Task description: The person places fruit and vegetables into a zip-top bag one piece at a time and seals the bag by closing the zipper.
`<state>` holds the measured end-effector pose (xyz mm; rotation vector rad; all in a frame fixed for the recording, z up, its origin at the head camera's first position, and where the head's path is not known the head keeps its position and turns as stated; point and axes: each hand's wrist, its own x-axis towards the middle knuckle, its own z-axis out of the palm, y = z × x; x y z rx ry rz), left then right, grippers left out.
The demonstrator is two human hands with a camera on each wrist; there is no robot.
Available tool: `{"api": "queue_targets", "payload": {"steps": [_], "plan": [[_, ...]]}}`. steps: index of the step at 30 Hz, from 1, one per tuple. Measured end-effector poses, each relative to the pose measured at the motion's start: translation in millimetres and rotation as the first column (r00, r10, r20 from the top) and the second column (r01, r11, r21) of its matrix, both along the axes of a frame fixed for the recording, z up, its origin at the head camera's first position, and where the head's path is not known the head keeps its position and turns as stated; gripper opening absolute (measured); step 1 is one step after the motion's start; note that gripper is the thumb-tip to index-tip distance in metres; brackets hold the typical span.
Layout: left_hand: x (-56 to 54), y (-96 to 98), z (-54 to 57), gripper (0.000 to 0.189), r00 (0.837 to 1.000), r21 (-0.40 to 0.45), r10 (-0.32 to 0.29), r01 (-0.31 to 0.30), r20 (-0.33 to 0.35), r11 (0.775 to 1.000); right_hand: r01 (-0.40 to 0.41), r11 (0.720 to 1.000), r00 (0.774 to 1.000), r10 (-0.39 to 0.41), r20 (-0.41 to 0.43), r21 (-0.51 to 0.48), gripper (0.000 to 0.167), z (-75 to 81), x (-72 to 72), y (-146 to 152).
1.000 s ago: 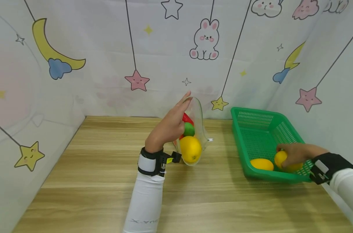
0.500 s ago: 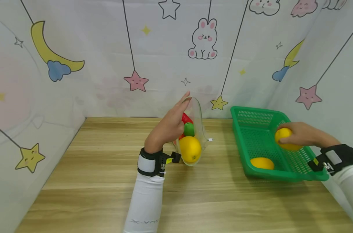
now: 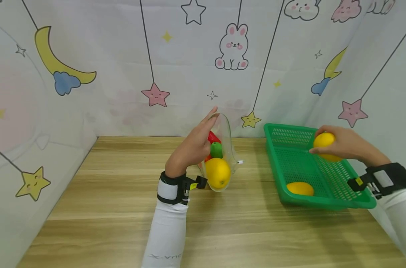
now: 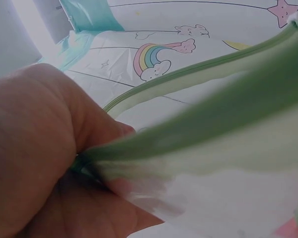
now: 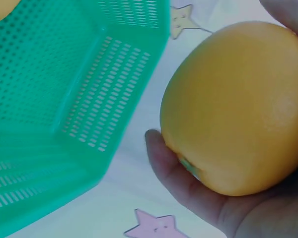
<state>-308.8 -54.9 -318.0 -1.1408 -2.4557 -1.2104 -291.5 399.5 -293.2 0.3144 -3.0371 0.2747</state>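
Note:
My left hand [image 3: 194,145] pinches the edge of a clear zip bag [image 3: 227,130] standing on the table, its mouth held apart. In the left wrist view, the thumb and fingers grip the bag's green zip edge [image 4: 198,124]. Inside the bag lie a large yellow fruit [image 3: 218,173], a green fruit [image 3: 216,150] and a red item [image 3: 213,137], partly hidden by the hand. My right hand [image 3: 343,143] holds a yellow mango [image 5: 238,109] over the right side of a green basket [image 3: 276,167], thumb across its near side.
Another yellow mango-shaped fruit [image 3: 300,188] lies in the basket's near left corner. The wooden table [image 3: 122,193] extends leftward and forward of the bag. A printed curtain [image 3: 122,74] stands behind and on both sides.
My right hand has lifted the mango from the basket's near right corner, up and slightly away from me. My left hand and the bag have stayed in place.

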Motion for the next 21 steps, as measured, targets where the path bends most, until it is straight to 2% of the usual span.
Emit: {"api": "queue_targets", "payload": {"steps": [8,14,21], "plan": [[0.4,0.4,0.1,0.080,1.000,0.006,0.001,0.000,-0.006,1.000,-0.019,0.999,0.988,0.011,-0.155,-0.049,0.039,14.6,2.0,-8.5],[-0.1,0.1,-0.4,0.081,1.000,0.005,0.002,-0.002,-0.006,1.000,-0.046,0.999,0.977,0.040,-0.210,-0.023,0.034,30.0,1.2,-27.2],[0.0,-0.1,0.2,0.081,1.000,0.006,0.000,0.000,-0.002,1.000,-0.095,0.995,0.957,0.081,-0.278,-0.038,0.033,50.7,2.6,-58.7]]}}
